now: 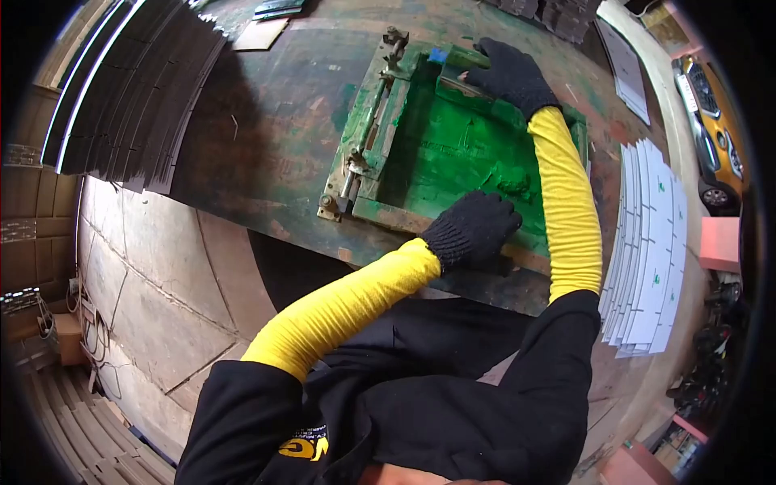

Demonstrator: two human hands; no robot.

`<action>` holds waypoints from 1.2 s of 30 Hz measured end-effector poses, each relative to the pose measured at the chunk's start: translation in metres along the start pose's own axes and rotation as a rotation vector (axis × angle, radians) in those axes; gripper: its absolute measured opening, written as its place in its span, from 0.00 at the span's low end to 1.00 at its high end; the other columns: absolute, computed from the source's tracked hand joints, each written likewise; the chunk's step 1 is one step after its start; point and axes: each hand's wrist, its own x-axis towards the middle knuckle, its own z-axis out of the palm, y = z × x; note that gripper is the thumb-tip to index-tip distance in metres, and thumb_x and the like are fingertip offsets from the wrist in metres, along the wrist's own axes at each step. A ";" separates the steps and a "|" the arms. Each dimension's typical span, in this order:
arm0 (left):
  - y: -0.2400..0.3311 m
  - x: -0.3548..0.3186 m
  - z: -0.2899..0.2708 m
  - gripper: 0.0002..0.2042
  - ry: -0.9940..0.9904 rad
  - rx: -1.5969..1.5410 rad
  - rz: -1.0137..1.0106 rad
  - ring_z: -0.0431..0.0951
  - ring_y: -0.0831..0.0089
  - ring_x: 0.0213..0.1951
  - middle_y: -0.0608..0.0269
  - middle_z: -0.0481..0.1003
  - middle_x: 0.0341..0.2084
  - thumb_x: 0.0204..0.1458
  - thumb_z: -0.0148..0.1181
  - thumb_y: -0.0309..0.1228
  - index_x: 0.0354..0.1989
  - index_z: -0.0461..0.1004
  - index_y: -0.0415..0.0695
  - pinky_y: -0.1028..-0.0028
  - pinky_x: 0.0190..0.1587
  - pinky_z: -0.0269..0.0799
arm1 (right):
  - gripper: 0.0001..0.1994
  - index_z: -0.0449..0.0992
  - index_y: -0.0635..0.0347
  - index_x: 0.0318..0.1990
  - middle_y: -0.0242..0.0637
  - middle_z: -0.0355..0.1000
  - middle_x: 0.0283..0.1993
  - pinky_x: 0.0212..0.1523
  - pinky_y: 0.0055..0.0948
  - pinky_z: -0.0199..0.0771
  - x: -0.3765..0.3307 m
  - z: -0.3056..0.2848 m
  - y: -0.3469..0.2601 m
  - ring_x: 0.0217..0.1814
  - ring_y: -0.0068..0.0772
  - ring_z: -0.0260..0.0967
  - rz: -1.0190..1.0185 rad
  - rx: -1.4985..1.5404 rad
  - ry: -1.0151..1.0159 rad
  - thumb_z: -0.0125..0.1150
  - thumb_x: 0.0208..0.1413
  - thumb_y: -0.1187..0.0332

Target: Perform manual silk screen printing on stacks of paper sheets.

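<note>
A wooden screen-printing frame (390, 217) lies on the table, its mesh (453, 149) coated with wet green ink. Thicker ink sits in a ridge toward the right side. Along its left side runs a metal hinge bar (353, 187) with clamps. My left hand (474, 230), in a black knit glove, is closed over the near rail of the frame. At the far side, my right hand (513, 77), gloved the same way, has its fingers bent round a green-smeared bar (462, 58). Whether that bar is a squeegee or the far rail, I cannot tell.
Dark cardboard sheets (133, 97) are stacked high on the table's left. White printed sheets (647, 250) lie fanned in a pile at right, with more flat sheets (621, 73) beyond. A yellow car (711, 121) stands farther right. Stained table surface (267, 145) surrounds the frame.
</note>
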 end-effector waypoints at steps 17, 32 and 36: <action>-0.008 -0.005 0.001 0.32 0.122 -0.061 0.073 0.77 0.52 0.48 0.52 0.76 0.42 0.48 0.66 0.61 0.48 0.75 0.44 0.54 0.50 0.72 | 0.34 0.84 0.50 0.35 0.44 0.79 0.29 0.32 0.45 0.77 -0.119 -0.021 0.099 0.32 0.49 0.80 0.115 -0.167 0.351 0.65 0.44 0.25; -0.006 -0.007 0.006 0.30 0.127 -0.074 0.058 0.76 0.53 0.50 0.52 0.76 0.44 0.51 0.64 0.59 0.49 0.75 0.44 0.55 0.51 0.72 | 0.27 0.84 0.47 0.35 0.37 0.78 0.28 0.28 0.40 0.74 -0.149 0.000 0.104 0.28 0.45 0.78 -0.019 -0.161 0.364 0.72 0.46 0.33; -0.006 -0.004 0.008 0.29 0.171 -0.070 0.068 0.76 0.53 0.50 0.53 0.75 0.45 0.51 0.65 0.57 0.50 0.74 0.44 0.55 0.51 0.72 | 0.26 0.84 0.49 0.34 0.37 0.79 0.28 0.28 0.39 0.74 -0.168 -0.011 0.086 0.28 0.43 0.78 -0.058 -0.092 0.392 0.74 0.45 0.35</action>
